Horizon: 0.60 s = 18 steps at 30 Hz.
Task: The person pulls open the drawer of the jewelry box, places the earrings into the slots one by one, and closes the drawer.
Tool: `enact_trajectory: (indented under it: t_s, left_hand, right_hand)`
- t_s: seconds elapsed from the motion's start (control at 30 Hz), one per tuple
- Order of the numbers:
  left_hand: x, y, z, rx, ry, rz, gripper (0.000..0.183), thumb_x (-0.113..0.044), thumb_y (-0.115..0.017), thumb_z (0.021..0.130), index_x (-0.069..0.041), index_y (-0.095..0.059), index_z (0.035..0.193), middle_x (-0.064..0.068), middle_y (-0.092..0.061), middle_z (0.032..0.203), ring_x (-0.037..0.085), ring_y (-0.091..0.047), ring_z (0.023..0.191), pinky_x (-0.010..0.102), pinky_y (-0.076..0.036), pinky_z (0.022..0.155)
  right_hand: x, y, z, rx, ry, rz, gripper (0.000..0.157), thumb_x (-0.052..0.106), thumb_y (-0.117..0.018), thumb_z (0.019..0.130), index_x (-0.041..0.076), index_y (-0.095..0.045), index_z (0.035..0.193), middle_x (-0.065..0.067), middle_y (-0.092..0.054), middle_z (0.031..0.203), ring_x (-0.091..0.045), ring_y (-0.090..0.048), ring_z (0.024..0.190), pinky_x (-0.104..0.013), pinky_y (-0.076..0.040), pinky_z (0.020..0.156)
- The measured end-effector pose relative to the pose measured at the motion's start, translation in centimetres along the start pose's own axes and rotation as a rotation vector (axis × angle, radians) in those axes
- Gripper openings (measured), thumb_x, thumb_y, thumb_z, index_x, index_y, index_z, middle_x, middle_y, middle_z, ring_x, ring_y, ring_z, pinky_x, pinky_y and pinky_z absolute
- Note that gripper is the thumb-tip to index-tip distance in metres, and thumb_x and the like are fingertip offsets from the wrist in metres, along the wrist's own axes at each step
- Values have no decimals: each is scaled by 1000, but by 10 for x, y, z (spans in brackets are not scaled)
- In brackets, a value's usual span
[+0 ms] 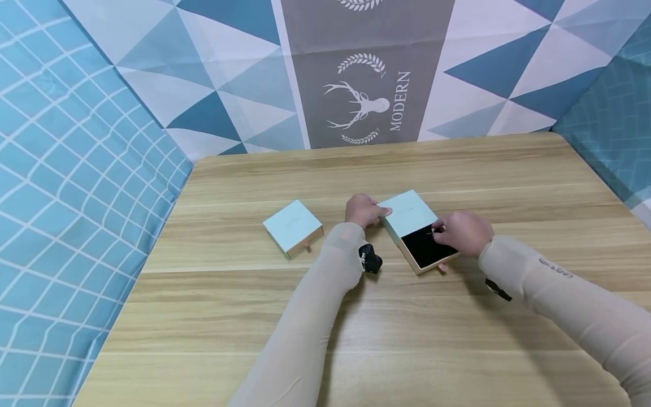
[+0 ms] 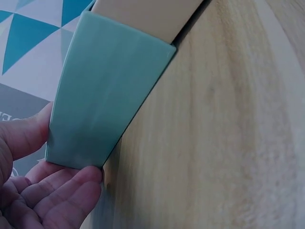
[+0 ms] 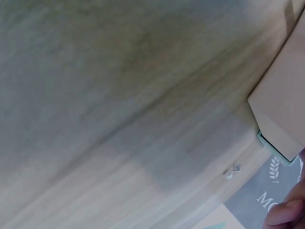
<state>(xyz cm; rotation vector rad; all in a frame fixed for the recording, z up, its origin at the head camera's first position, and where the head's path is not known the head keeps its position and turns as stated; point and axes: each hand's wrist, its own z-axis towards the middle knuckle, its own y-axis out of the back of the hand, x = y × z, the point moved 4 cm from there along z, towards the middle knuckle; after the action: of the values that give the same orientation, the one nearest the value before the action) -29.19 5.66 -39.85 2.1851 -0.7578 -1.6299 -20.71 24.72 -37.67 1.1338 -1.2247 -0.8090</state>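
Note:
A pale mint jewellery box (image 1: 408, 211) lies on the table with its black-lined drawer (image 1: 424, 249) pulled partway out towards me. My left hand (image 1: 363, 210) grips the far left end of its sleeve; thumb and fingers hold that end in the left wrist view. Over the drawer, my right hand (image 1: 465, 233) has its fingertips together on a small thin silvery piece (image 1: 431, 232), too small to make out fully. A small earring-like piece (image 3: 233, 170), with a sparkling square and a pearly bead, shows apart from the fingers in the right wrist view.
A second mint box (image 1: 293, 225), closed and with a small ribbon tab, lies to the left of my left forearm. A pink ribbon tab (image 1: 443, 268) sticks out from the open drawer's front. Patterned cloth (image 1: 366, 73) hangs behind the wooden table (image 1: 356, 333).

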Motion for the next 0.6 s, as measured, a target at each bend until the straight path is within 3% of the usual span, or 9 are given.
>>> enact_trajectory:
  t_s: [0.13, 0.3, 0.47, 0.6]
  left_hand:
    - [-1, 1, -2, -15, -8, 2, 32, -20, -82, 77, -2, -67, 99, 1, -58, 72, 12, -49, 58, 25, -41, 58]
    - [-2, 0, -3, -28, -11, -8, 31, -19, -83, 76, -2, -67, 96, 1, -58, 70, 12, -50, 58, 26, -41, 59]
    - [-3, 1, -3, -27, 0, 2, 25, -20, -84, 75, -4, -66, 84, -2, -53, 62, 12, -47, 55, 26, -39, 56]
    - [-3, 2, -4, -27, 2, 1, 25, -20, -83, 76, -4, -66, 85, -1, -55, 65, 12, -48, 56, 26, -40, 56]
  right_hand:
    - [2, 1, 1, 12, -5, -14, 24, 15, -65, 83, 1, -72, 102, -17, -70, 94, -20, -56, 65, -33, -40, 49]
    - [4, 3, 1, 27, -21, -42, 22, 15, -66, 82, 4, -73, 100, -18, -70, 99, -32, -66, 84, -46, -49, 59]
    - [6, 3, 2, 33, -15, -63, 22, 15, -67, 83, 5, -74, 100, -18, -70, 99, -31, -66, 83, -46, -49, 59]
    - [8, 2, 3, 37, -11, -71, 21, 15, -67, 83, 5, -74, 100, -17, -70, 99, -32, -66, 85, -48, -49, 60]
